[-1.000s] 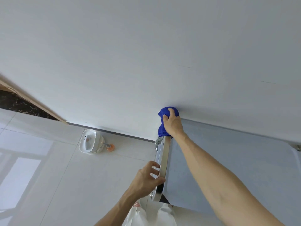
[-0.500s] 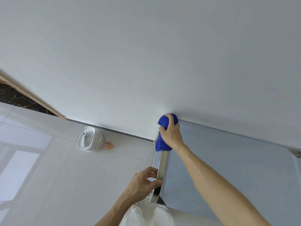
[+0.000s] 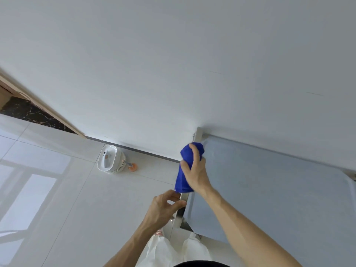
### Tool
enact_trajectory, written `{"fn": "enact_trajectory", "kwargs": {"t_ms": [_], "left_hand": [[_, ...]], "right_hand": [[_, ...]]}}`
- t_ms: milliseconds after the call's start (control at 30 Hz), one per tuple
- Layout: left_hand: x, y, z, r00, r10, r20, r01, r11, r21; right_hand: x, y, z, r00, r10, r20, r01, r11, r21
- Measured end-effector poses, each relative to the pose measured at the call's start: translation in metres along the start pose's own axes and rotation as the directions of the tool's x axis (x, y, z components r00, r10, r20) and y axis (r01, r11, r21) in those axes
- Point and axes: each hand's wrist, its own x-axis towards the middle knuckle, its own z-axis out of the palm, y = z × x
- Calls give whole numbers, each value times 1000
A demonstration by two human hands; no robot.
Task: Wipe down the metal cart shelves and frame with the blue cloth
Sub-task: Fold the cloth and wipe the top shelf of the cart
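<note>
The metal cart's top shelf (image 3: 269, 185) is a grey-blue flat surface pushed against the white wall, with a shiny steel left edge (image 3: 198, 136). My right hand (image 3: 196, 170) grips the blue cloth (image 3: 185, 166), which is wrapped over that left edge about midway along it. My left hand (image 3: 165, 207) holds the same edge nearer to me, fingers curled around the rail just below the cloth. The lower shelves are hidden under the top shelf.
A stack of white bowls (image 3: 110, 158) with an orange-tipped tool (image 3: 133, 166) sits on the tiled floor by the baseboard, left of the cart. A wooden door frame (image 3: 38, 108) runs along the far left. My white trousers (image 3: 173, 249) show below.
My right hand has slid the blue cloth along the cart's left edge from the far corner at the wall toward me. My left hand has kept its hold on the rail.
</note>
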Motion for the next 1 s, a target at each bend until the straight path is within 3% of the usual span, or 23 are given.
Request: {"fn": "enact_trajectory", "kwargs": {"t_ms": [133,233,400,533,767,1000], "left_hand": [[-4,-1,1,997,-16,-76,19,999,38],[-17,0,-2,998,-33,-54,39,994,100],[-37,5,-15,986,-19,-165,15,1000,-22],[-29,15,-33,977,17,-212,-29,998,-53],[9,45,-49,984,171,-57,-161,975,151],[24,57,-22,970,125,206,-195,909,368]], "right_hand": [[-37,16,13,998,-27,51,25,998,57],[-22,12,5,997,-25,74,22,999,42],[-4,-1,-5,999,6,40,-5,1000,-21],[-38,7,6,1000,6,-1,-6,999,-32],[-114,26,43,989,67,-134,-54,994,95],[-156,57,88,930,168,-326,-200,978,-66]]}}
